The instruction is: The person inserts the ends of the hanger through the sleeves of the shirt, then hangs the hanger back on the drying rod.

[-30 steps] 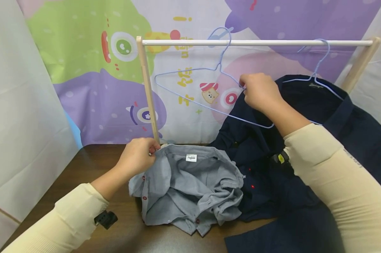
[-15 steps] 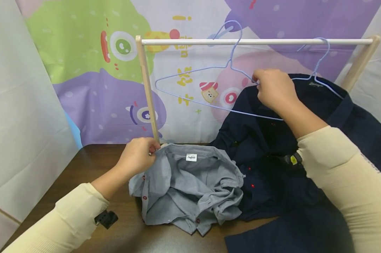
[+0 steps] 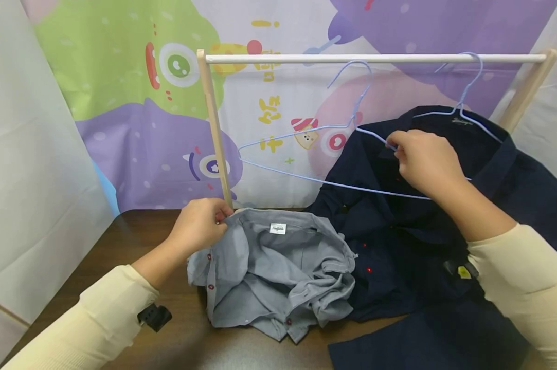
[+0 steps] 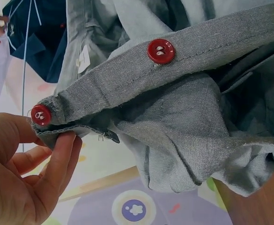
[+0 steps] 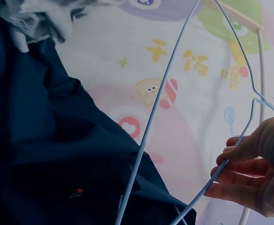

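A grey shirt with red buttons and a white collar label lies bunched on the table. My left hand pinches its collar at the left end; in the left wrist view, thumb and fingers grip the collar tip beside a red button. My right hand holds a light blue wire hanger by its right shoulder. The hanger's hook sits just below the rack's bar in the head view, and its lower wire passes in front of a navy shirt.
The navy shirt hangs at the right from a second blue hanger on the white bar of a wooden rack. Its lower part spreads over the brown table. A cartoon-printed cloth stands behind.
My right hand has moved right and then down with the hanger, whose hook has gone from the bar's height to below it. My left hand keeps its grip on the grey collar.
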`<state>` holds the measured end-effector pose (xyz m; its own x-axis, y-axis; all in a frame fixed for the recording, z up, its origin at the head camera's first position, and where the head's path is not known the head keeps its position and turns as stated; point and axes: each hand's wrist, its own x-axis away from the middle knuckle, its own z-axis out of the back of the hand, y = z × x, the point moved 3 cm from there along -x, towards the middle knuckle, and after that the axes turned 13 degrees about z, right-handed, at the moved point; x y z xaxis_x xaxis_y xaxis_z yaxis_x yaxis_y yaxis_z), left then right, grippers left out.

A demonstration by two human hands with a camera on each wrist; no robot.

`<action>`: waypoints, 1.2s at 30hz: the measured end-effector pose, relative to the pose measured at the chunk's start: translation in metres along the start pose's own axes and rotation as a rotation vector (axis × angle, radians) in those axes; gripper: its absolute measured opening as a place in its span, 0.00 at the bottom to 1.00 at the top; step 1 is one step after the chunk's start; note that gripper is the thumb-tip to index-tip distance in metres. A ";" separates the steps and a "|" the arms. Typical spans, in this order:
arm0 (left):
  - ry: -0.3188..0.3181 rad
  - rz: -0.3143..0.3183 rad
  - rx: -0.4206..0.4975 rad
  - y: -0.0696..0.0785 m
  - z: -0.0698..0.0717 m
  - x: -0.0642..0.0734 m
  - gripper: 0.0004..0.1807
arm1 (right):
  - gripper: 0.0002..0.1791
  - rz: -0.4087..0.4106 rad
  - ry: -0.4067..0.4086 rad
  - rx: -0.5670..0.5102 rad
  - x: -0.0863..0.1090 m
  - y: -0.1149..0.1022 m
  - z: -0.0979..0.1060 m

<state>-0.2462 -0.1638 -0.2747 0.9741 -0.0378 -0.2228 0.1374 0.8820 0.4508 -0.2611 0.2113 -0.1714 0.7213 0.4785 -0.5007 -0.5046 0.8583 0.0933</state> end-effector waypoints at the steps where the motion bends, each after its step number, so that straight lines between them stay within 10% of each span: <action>1: -0.002 0.003 0.003 0.000 0.000 0.000 0.12 | 0.13 0.005 0.003 -0.005 0.005 0.000 0.000; 18: -0.027 0.028 0.065 -0.004 0.017 -0.007 0.14 | 0.14 0.159 -0.031 0.023 0.065 -0.023 -0.010; 36: -0.008 -0.028 0.095 0.024 0.024 -0.005 0.14 | 0.12 0.221 -0.070 -0.146 0.051 -0.067 -0.055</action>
<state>-0.2435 -0.1539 -0.2415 0.9709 -0.0661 -0.2303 0.1811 0.8319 0.5246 -0.2162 0.1680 -0.2506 0.6145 0.6674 -0.4207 -0.7128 0.6982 0.0663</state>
